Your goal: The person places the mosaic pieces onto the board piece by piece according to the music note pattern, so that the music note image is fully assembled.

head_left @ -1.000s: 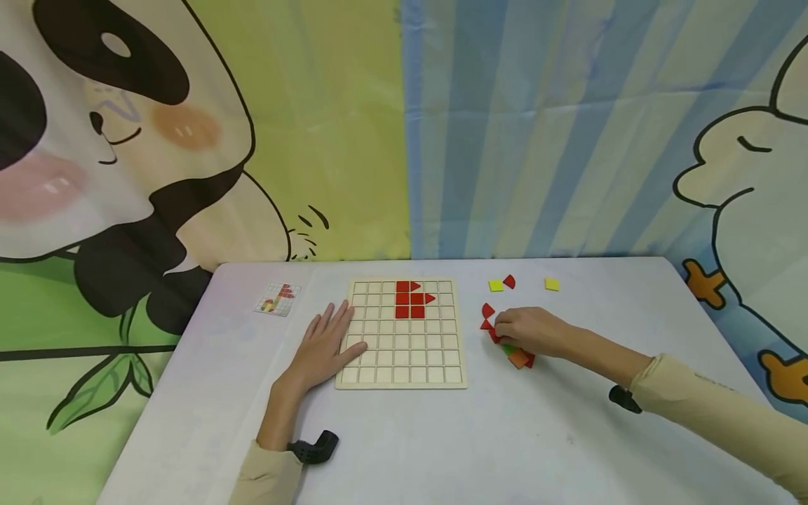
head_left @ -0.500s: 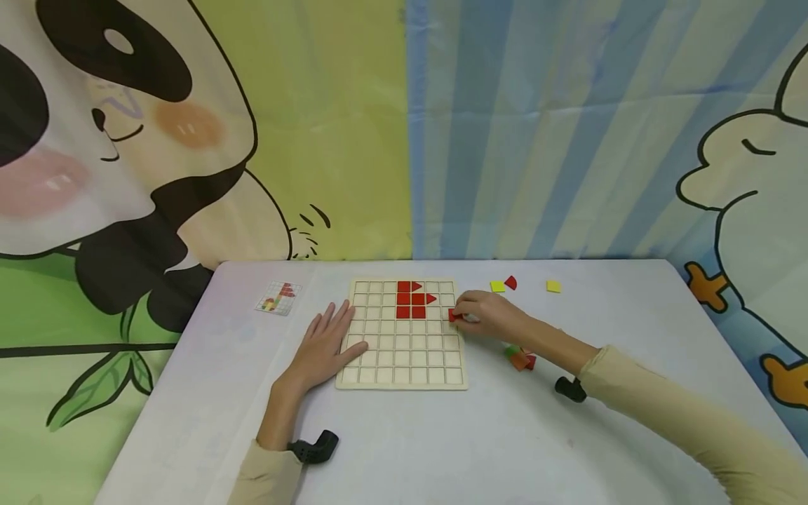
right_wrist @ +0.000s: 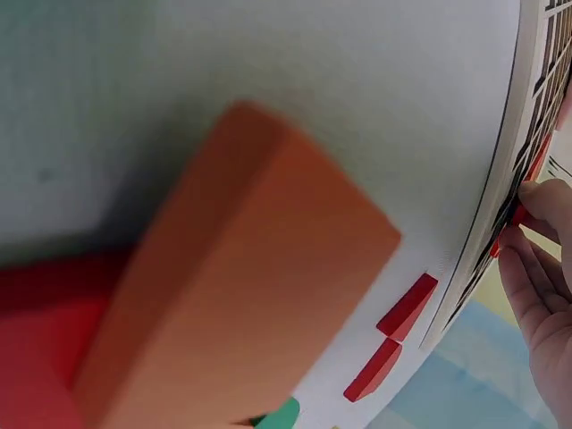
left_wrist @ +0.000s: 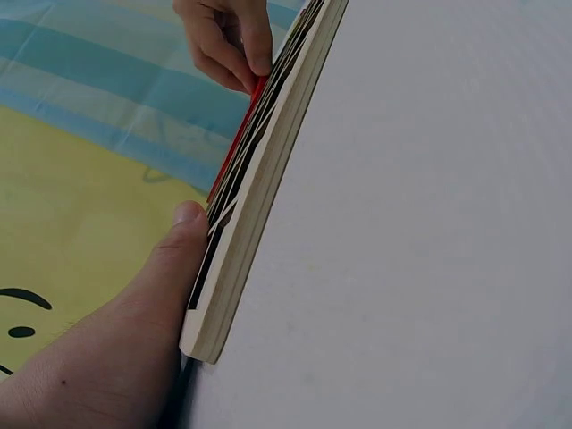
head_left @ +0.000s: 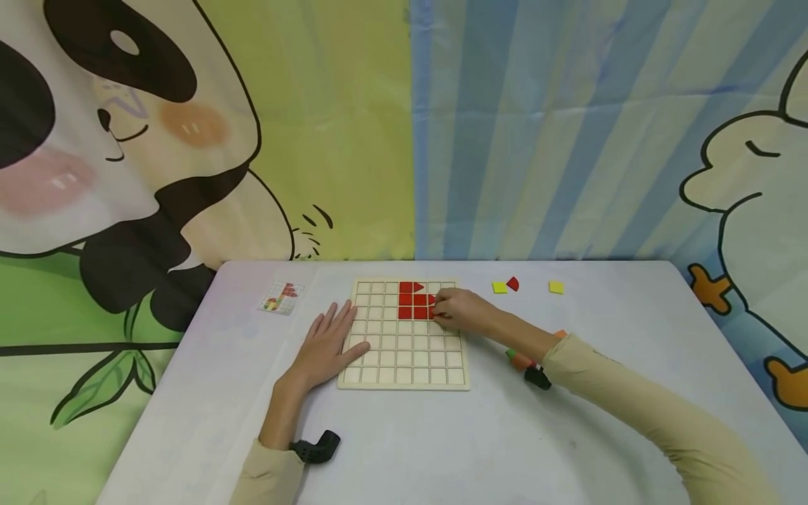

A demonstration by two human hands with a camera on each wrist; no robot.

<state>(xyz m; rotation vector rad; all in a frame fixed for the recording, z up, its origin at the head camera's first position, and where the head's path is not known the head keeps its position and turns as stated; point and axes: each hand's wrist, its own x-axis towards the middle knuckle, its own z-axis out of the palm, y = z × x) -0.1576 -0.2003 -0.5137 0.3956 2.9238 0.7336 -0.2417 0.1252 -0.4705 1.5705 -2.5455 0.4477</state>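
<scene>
Left hand (head_left: 325, 344) flat, fingers spread, pressing wooden grid board's (head_left: 404, 375) left edge to steady it mid-table; right hand (head_left: 461, 312), fingers pinching red piece (head_left: 433, 313), setting it beside red tiles (head_left: 412, 300) near board's far edge.

A wooden grid board (head_left: 404, 358) lies near the middle of the white table (head_left: 442, 449). The left hand (head_left: 328, 344) rests flat, fingers straight, over the board's left edge. The right hand (head_left: 461, 310) reaches over the board's right side, fingertips at a red piece (head_left: 433, 313) beside the red block (head_left: 413, 300) near the far edge. Two yellow squares (head_left: 499, 287) and a red quarter-round (head_left: 514, 283) lie by the table's far edge; a small pattern card (head_left: 280, 297) lies left of the board.
</scene>
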